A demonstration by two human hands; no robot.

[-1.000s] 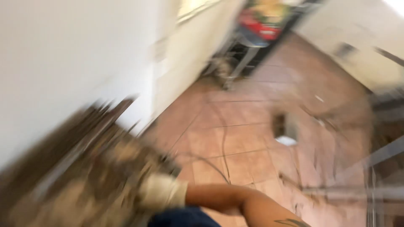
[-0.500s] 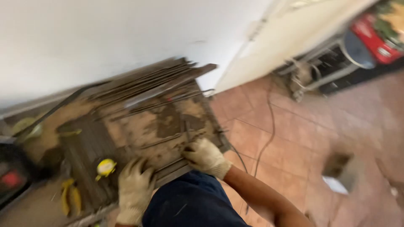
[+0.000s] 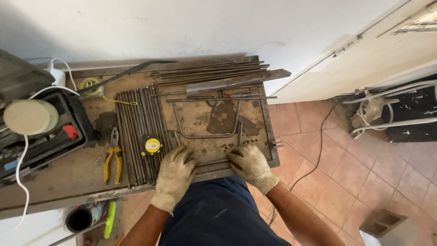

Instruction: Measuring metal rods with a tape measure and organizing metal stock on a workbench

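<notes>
The bent U-shaped steel rod [image 3: 207,123] lies flat on the rusty metal plate [image 3: 255,114] of the counter [image 3: 54,182], its open end toward the wall and its closed end toward me. Both gloved hands rest at the near edge: my left hand [image 3: 175,171] and my right hand [image 3: 248,165] lie palm-down with loosely spread fingers, pressing on short straight rod pieces [image 3: 214,161] just below the bent rod, clasping nothing that I can make out.

I judge the step to be lining up rod pieces against the bent frame. The next move would call for small, level slides, since the pieces are thin and roll easily.

Room is tight. Just left of my left hand sits a round yellow-and-black tape measure [image 3: 151,146] on a row of long dark straight rods [image 3: 136,132]; the yellow-handled pliers [image 3: 113,159] lie further left. The plate's near edge is right under my wrists, and its right edge drops to the tiled floor [image 3: 364,173]. Far side is crowded with stacked bars [image 3: 227,75].
</notes>
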